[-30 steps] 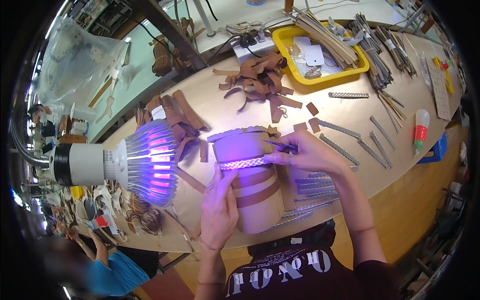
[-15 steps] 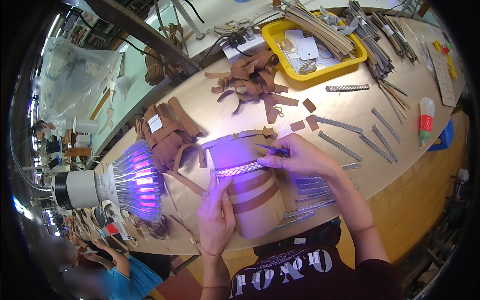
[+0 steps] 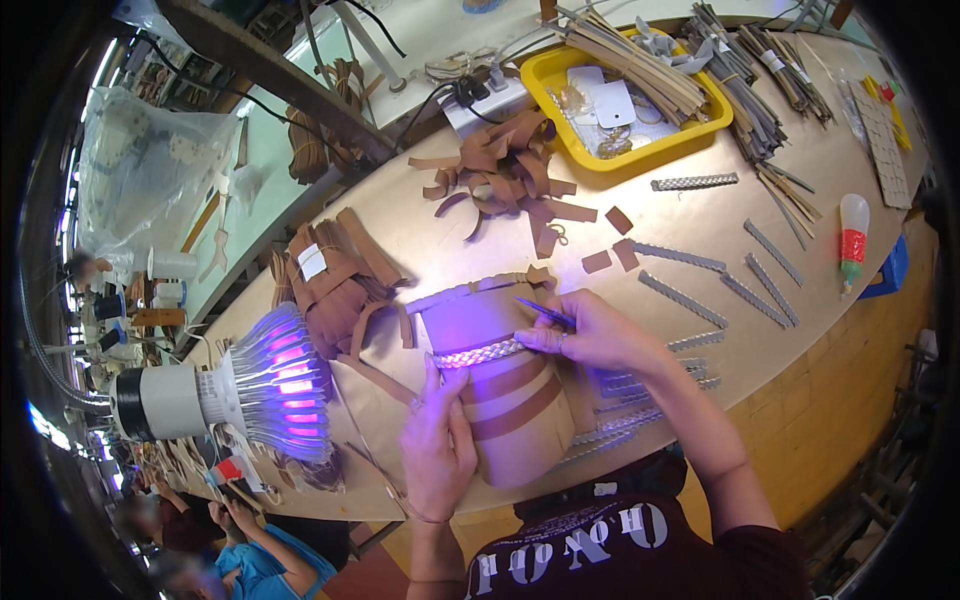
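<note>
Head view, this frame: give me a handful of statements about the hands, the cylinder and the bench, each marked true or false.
1. The left hand rests on the brown cylinder. True.
2. The right hand holds a glue bottle. False: it grips a thin dark tool; the glue bottle stands apart on the bench.
3. A braided strip runs around the cylinder. True.
4. The lamp glows green. False: it glows purple.
5. The yellow tray sits beside the left hand. False: it sits at the bench's far side.
</note>
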`<act>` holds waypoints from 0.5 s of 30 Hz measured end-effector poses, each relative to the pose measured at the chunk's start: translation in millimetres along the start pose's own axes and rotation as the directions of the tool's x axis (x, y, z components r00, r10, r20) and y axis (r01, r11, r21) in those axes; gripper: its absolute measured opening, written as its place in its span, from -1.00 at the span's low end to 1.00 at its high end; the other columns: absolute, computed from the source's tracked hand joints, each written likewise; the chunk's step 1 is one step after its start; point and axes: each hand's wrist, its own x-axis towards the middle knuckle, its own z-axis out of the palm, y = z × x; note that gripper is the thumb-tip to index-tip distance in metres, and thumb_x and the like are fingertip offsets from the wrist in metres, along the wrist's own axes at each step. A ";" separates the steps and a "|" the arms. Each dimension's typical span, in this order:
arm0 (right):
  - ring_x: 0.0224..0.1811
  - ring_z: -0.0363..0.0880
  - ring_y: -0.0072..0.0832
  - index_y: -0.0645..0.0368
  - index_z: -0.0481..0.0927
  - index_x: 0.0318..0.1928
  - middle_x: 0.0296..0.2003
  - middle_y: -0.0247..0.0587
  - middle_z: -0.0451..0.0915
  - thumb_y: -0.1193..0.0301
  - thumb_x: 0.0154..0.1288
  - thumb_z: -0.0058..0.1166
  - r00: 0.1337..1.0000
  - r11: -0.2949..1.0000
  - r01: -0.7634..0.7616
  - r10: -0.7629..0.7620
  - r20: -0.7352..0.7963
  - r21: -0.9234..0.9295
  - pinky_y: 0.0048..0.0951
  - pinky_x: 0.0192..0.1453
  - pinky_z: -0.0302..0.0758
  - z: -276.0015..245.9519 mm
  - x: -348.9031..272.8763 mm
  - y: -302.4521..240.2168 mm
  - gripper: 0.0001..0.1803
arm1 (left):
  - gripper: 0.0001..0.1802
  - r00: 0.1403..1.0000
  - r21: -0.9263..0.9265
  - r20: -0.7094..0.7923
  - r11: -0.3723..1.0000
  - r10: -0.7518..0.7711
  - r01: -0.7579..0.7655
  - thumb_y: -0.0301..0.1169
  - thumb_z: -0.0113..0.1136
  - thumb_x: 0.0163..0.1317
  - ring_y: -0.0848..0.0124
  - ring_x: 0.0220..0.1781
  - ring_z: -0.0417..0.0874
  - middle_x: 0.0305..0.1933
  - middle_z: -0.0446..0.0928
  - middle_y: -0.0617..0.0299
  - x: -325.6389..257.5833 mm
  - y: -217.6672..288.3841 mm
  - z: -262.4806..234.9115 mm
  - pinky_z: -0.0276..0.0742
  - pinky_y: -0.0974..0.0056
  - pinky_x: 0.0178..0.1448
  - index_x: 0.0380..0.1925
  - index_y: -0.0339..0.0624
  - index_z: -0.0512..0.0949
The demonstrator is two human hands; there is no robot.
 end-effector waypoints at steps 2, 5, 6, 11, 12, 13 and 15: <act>-0.53 0.27 -0.69 0.19 0.55 -0.49 -0.63 -0.50 0.38 0.09 0.19 0.32 0.999 0.999 -0.032 0.031 -0.032 -0.018 -0.58 -0.39 0.26 1.4 0.1 3.9 -0.57 | -0.68 1.000 -0.014 -0.006 1.000 0.016 -0.016 -0.60 -0.03 0.31 -0.17 0.05 0.57 0.21 0.39 -0.36 0.4 -1.6 0.5 0.45 0.02 0.13 0.05 -0.22 0.50; -0.52 0.28 -0.67 0.19 0.54 -0.43 -0.61 -0.51 0.35 0.12 0.17 0.36 0.995 0.997 -0.051 0.046 -0.092 -0.057 -0.59 -0.39 0.27 3.4 5.0 13.3 -0.60 | -0.69 1.000 -0.021 0.013 1.000 0.017 -0.017 -0.61 -0.04 0.30 -0.15 0.06 0.57 0.22 0.38 -0.37 0.5 -3.5 0.0 0.44 0.03 0.14 0.03 -0.25 0.50; -0.51 0.28 -0.67 0.19 0.53 -0.41 -0.59 -0.50 0.35 0.13 0.16 0.36 0.995 0.999 -0.027 0.024 -0.100 -0.024 -0.59 -0.38 0.27 5.1 6.3 17.1 -0.61 | -0.69 1.000 -0.029 0.011 1.000 0.009 -0.009 -0.61 -0.04 0.30 -0.14 0.07 0.57 0.22 0.38 -0.36 0.2 -3.7 0.1 0.44 0.03 0.15 0.03 -0.24 0.51; -0.47 0.39 -0.57 0.18 0.48 -0.42 -0.53 -0.31 0.43 0.06 0.08 0.39 0.916 0.967 0.256 -0.239 -0.322 0.011 -0.45 -0.35 0.39 22.4 5.1 27.6 -0.53 | -0.64 1.000 -0.055 0.028 0.998 -0.013 0.015 -0.64 -0.06 0.27 -0.08 0.12 0.55 0.25 0.38 -0.29 -0.2 -3.9 -5.5 0.45 0.08 0.17 0.04 -0.21 0.51; -0.46 0.39 -0.58 0.17 0.49 -0.42 -0.52 -0.31 0.44 0.07 0.08 0.40 0.892 0.957 0.282 -0.285 -0.349 -0.061 -0.46 -0.35 0.39 23.8 2.3 26.7 -0.54 | -0.63 0.999 -0.038 0.040 0.999 -0.012 0.013 -0.65 -0.06 0.26 0.03 0.09 0.58 0.19 0.44 -0.27 0.5 -4.2 -8.3 0.45 0.15 0.10 0.04 -0.21 0.52; -0.46 0.38 -0.58 0.17 0.49 -0.42 -0.50 -0.31 0.44 0.08 0.08 0.40 0.852 0.934 0.328 -0.358 -0.381 -0.144 -0.46 -0.34 0.39 24.9 -0.3 24.4 -0.55 | -0.62 0.999 -0.021 0.053 1.000 -0.011 0.012 -0.67 -0.06 0.25 0.14 0.07 0.62 0.13 0.50 -0.25 1.1 -4.8 -12.1 0.46 0.22 0.03 0.04 -0.21 0.52; -0.48 0.31 -0.66 0.15 0.50 -0.39 -0.50 -0.41 0.40 0.16 0.13 0.38 0.893 0.951 0.291 -0.308 -0.328 -0.100 -0.56 -0.39 0.29 22.5 -5.1 15.1 -0.63 | -0.60 0.996 -0.013 0.087 1.000 -0.026 0.027 -0.66 -0.04 0.23 0.17 0.11 0.59 0.15 0.50 -0.20 3.7 -5.1 -21.2 0.39 0.19 0.09 0.06 -0.18 0.52</act>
